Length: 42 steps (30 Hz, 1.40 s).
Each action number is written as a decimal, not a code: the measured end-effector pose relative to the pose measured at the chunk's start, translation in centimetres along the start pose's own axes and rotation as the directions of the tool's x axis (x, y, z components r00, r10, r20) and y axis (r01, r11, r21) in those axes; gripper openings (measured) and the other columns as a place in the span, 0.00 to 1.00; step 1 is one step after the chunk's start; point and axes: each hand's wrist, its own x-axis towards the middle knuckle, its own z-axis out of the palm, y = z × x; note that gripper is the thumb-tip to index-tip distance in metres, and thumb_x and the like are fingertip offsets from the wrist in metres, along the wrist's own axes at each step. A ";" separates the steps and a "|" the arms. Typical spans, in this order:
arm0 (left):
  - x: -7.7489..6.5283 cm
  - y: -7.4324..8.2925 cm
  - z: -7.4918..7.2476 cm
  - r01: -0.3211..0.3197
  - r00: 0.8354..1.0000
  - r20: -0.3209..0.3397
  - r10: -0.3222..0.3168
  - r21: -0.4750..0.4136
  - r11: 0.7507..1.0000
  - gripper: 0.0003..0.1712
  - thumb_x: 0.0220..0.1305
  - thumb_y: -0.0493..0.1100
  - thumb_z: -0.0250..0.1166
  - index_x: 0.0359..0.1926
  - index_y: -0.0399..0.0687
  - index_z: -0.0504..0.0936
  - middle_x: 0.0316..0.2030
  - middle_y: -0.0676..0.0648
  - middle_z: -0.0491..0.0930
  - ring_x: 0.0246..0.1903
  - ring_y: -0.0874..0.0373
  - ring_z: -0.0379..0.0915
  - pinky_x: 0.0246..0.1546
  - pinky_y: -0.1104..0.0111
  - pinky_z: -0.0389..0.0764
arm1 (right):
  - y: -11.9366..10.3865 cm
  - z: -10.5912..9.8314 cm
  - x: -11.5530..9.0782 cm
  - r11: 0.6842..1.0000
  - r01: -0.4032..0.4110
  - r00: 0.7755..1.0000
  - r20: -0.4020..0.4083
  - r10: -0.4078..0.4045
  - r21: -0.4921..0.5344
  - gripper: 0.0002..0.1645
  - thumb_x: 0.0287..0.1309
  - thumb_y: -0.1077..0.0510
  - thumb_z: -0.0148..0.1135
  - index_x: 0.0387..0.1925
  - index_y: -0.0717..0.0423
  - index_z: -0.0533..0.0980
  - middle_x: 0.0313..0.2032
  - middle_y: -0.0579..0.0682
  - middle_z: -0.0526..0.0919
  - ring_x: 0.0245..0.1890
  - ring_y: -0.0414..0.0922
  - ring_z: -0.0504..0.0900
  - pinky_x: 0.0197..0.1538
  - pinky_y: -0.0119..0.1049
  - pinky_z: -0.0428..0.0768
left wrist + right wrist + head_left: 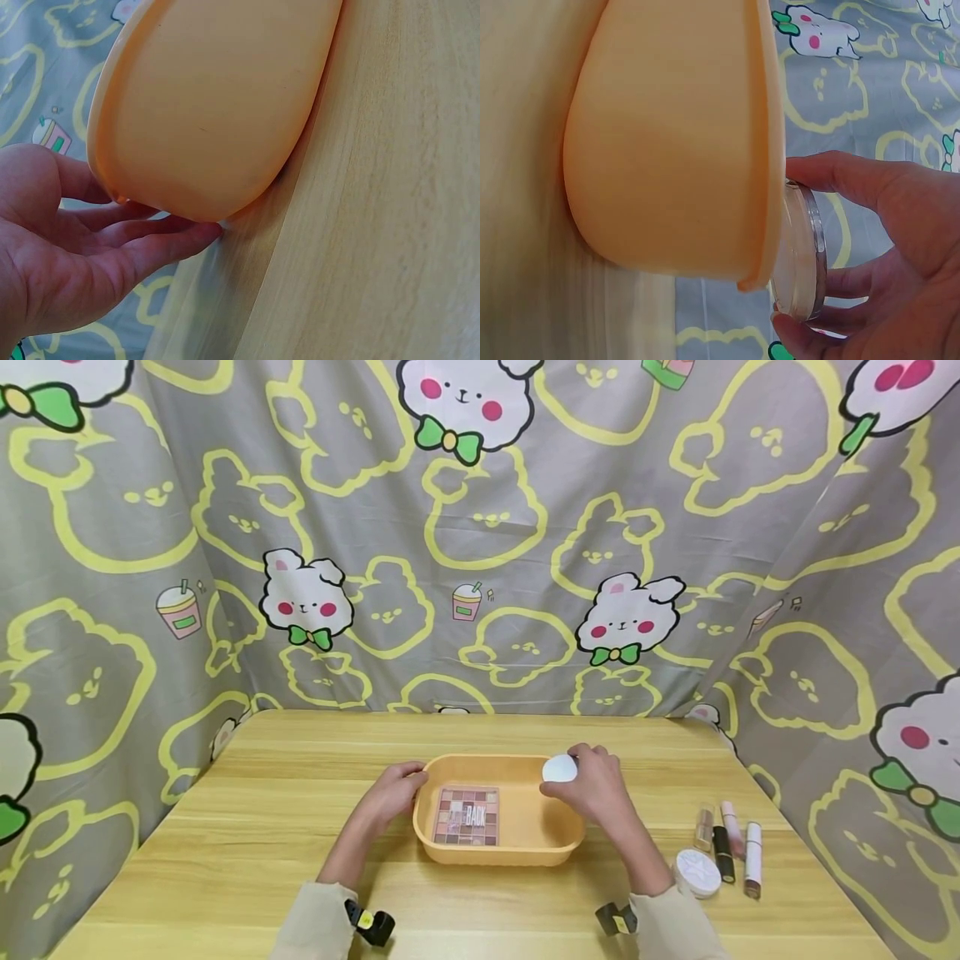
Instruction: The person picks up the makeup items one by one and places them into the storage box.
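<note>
An orange plastic basket (525, 855) stands in the middle of the table. My left hand (396, 789) grips its left end, fingertips against the end wall and rim (97, 135). In my right hand (596, 781) is a round compact (558, 769), pinched by its edge between thumb and fingers above the basket's right end. Its pale flat face shows in the head view; the right wrist view shows a clear side and a silvery band (817, 247). An eyeshadow palette (467, 817) with a clear lid lies inside the basket, at its left.
Right of the basket lie a white round compact (698, 872) with a star pattern, a black tube (723, 853), a white tube (753, 858), a pink tube (731, 828) and a clear beige tube (703, 827). A patterned curtain (517, 652) hangs behind the wooden table (247, 860).
</note>
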 end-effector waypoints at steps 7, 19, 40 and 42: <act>0.1 -0.1 0.1 0.006 1.000 -0.022 -0.005 0.010 1.000 0.23 0.77 0.41 0.50 0.64 0.33 0.75 0.53 0.34 0.81 0.50 0.48 0.81 0.44 0.60 0.85 | -0.3 0.7 0.0 1.000 0.009 1.000 0.000 -0.009 0.001 0.41 0.41 0.47 0.81 0.52 0.69 0.76 0.44 0.65 0.78 0.47 0.62 0.73 0.44 0.53 0.77; 0.2 -0.2 0.1 0.016 1.000 -0.023 -0.016 0.000 1.000 0.22 0.77 0.41 0.50 0.65 0.34 0.75 0.54 0.35 0.81 0.52 0.47 0.81 0.47 0.58 0.85 | -1.1 1.9 -0.3 1.000 0.022 1.000 0.020 -0.022 0.005 0.41 0.40 0.49 0.82 0.52 0.68 0.77 0.44 0.64 0.78 0.48 0.60 0.73 0.45 0.54 0.81; 0.2 -0.2 0.1 0.022 0.999 -0.029 -0.022 0.002 1.000 0.23 0.77 0.41 0.50 0.66 0.33 0.73 0.56 0.34 0.81 0.53 0.46 0.80 0.49 0.57 0.85 | -2.5 4.0 -1.2 0.996 0.088 0.995 0.045 -0.087 -0.019 0.40 0.38 0.53 0.84 0.54 0.66 0.78 0.45 0.63 0.80 0.46 0.58 0.75 0.46 0.53 0.81; 0.2 -0.2 0.1 0.023 0.999 -0.030 -0.023 0.002 1.000 0.23 0.77 0.41 0.51 0.66 0.33 0.73 0.56 0.35 0.81 0.53 0.46 0.80 0.49 0.56 0.84 | -2.6 4.3 -1.3 0.996 0.088 0.995 0.050 -0.087 -0.016 0.41 0.38 0.53 0.84 0.54 0.66 0.77 0.47 0.63 0.80 0.47 0.58 0.75 0.48 0.53 0.81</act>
